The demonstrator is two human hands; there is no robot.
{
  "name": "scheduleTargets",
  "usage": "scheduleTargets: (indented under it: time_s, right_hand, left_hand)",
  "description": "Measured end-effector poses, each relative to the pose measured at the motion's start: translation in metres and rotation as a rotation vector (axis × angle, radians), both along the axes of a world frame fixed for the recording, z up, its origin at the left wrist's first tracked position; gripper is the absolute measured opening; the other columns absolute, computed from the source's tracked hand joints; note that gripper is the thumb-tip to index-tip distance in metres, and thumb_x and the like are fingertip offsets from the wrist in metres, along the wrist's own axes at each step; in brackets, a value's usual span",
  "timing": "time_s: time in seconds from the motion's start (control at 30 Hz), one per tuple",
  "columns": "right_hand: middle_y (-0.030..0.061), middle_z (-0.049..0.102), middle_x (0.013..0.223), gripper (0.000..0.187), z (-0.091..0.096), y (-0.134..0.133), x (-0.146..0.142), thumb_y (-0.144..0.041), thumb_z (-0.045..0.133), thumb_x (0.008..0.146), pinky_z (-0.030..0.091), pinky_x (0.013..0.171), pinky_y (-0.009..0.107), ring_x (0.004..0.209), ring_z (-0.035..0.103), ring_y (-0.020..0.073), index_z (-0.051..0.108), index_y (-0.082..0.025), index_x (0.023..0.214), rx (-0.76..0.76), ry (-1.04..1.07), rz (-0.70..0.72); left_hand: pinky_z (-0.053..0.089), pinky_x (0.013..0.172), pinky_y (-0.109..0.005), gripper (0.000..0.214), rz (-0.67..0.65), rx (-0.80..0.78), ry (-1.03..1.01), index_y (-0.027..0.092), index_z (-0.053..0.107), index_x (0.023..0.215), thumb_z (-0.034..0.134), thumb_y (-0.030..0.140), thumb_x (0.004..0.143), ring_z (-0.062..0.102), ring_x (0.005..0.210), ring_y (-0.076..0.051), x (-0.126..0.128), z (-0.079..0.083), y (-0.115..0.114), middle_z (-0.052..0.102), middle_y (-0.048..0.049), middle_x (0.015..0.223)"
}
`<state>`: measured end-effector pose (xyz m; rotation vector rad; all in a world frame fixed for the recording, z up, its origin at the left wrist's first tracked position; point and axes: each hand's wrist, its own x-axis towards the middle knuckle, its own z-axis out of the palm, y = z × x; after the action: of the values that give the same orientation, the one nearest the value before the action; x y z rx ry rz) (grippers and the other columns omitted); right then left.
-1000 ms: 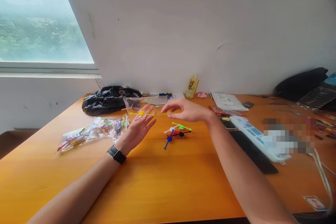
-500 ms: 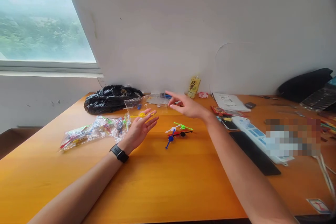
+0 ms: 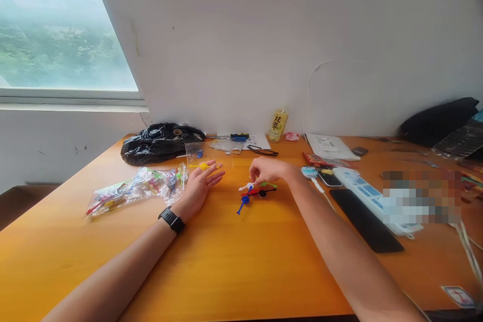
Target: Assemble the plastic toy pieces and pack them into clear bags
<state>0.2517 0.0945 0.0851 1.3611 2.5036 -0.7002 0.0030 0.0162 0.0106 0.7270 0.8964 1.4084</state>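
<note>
A small pile of coloured plastic toy sticks [image 3: 253, 192], blue, red, black, white and green, lies on the orange table [image 3: 234, 261]. My right hand [image 3: 267, 171] is lowered onto the pile with its fingers curled and pinched at the green stick [image 3: 270, 184]. My left hand [image 3: 199, 186], with a black watch on its wrist, rests palm up and fingers stretched on the table. A yellow toy stick [image 3: 204, 166] lies across its fingertips.
A clear bag of coloured toys [image 3: 132, 188] lies left of my left hand, a black plastic bag [image 3: 160, 142] behind it. A yellow packet [image 3: 278, 125], papers [image 3: 328, 146], a white power strip [image 3: 368, 196] and a black phone [image 3: 364, 219] sit to the right.
My right hand came back from reaching toward the wall and dropped onto the toy pile, fingers closing. My left hand sank a little toward the table.
</note>
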Motion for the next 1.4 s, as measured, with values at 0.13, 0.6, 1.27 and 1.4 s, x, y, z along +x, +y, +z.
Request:
scheduleTargets:
  time_s: [0.13, 0.6, 1.27, 1.4]
  right_hand:
    - [0.0049, 0.078, 0.092, 0.026, -0.001, 0.004, 0.005, -0.038, 0.082, 0.077, 0.041, 0.061, 0.025, 0.078, 0.067, 0.0182, 0.080, -0.019, 0.095, -0.012, 0.073, 0.031]
    - [0.0042, 0.075, 0.082, 0.031, -0.017, 0.015, 0.011, -0.049, 0.088, 0.069, 0.040, 0.060, 0.028, 0.069, 0.063, 0.0178, 0.080, -0.021, 0.081, -0.008, 0.203, 0.060]
    - [0.0035, 0.069, 0.082, 0.032, 0.014, 0.003, 0.014, -0.047, 0.069, 0.087, 0.039, 0.063, 0.027, 0.072, 0.057, 0.0164, 0.076, -0.017, 0.096, 0.066, 0.568, 0.018]
    - [0.0031, 0.066, 0.076, 0.028, 0.011, 0.005, 0.013, -0.042, 0.066, 0.084, 0.036, 0.060, 0.028, 0.067, 0.052, 0.0159, 0.075, -0.016, 0.088, 0.210, 0.493, -0.064]
  left_hand:
    - [0.056, 0.104, -0.041, 0.038, 0.001, -0.009, 0.018, 0.018, 0.064, 0.118, 0.082, 0.031, 0.087, 0.077, 0.111, -0.028, 0.001, 0.002, -0.001, 0.072, -0.0159, 0.135]
    - [0.059, 0.077, -0.027, 0.038, -0.021, -0.040, 0.028, 0.017, 0.065, 0.118, 0.082, 0.034, 0.088, 0.079, 0.092, -0.020, -0.003, -0.002, 0.002, 0.075, -0.0155, 0.126]
    - [0.059, 0.074, -0.025, 0.038, -0.027, -0.032, 0.051, 0.017, 0.066, 0.119, 0.082, 0.034, 0.089, 0.077, 0.086, -0.017, -0.002, -0.001, 0.000, 0.076, -0.0144, 0.123]
    - [0.058, 0.073, -0.025, 0.036, -0.046, -0.033, 0.049, 0.017, 0.066, 0.117, 0.081, 0.035, 0.090, 0.076, 0.085, -0.017, -0.003, 0.000, 0.001, 0.076, -0.0150, 0.125]
